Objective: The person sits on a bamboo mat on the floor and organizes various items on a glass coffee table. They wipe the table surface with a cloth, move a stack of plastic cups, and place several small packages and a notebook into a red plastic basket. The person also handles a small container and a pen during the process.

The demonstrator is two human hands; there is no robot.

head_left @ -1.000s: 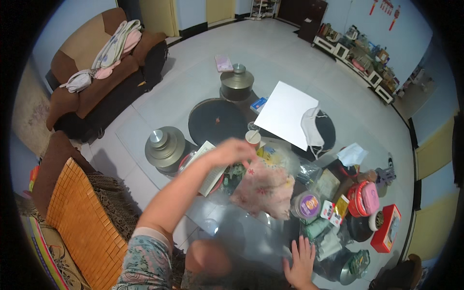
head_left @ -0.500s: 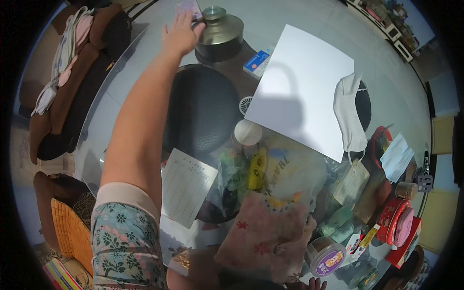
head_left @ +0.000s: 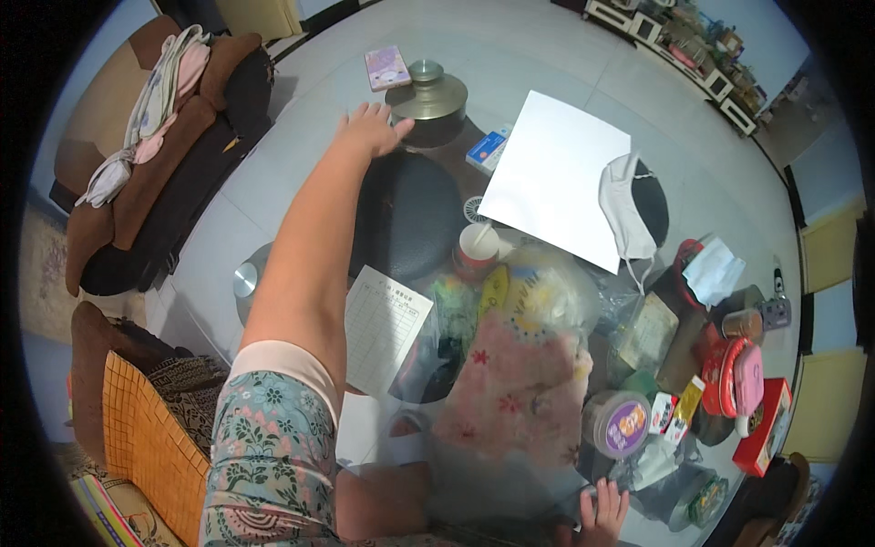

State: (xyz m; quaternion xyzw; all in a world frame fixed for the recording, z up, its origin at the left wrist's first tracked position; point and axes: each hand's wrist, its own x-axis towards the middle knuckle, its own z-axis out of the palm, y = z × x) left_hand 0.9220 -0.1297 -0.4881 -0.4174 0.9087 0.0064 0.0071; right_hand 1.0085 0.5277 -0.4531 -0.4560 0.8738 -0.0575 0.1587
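Stretched out toward the far side of the glass table, my left hand point(head_left: 374, 130) holds nothing, its fingers spread. It is nearest to a dark pot with a metal lid point(head_left: 428, 98); whether it touches the pot I cannot tell. Beyond the fingertips, beside the lid, lies a small pink and purple box or booklet point(head_left: 387, 68). My right hand point(head_left: 603, 510) rests at the near edge of the table with its fingers apart and nothing in them. A round clear tub with a purple lid point(head_left: 622, 430) stands just beyond it.
White paper point(head_left: 556, 182) with a face mask point(head_left: 629, 205) on it lies right of centre. A paper cup point(head_left: 478, 244), a printed form point(head_left: 387, 328) and a pink flowered cloth point(head_left: 510, 392) crowd the middle. Red tins point(head_left: 726, 376) stand at right. A sofa point(head_left: 173, 137) flanks the left.
My left hand has let go of the small pink and purple box and drawn back from it toward me. My right hand shows more fully at the near edge. The whole view has shifted.
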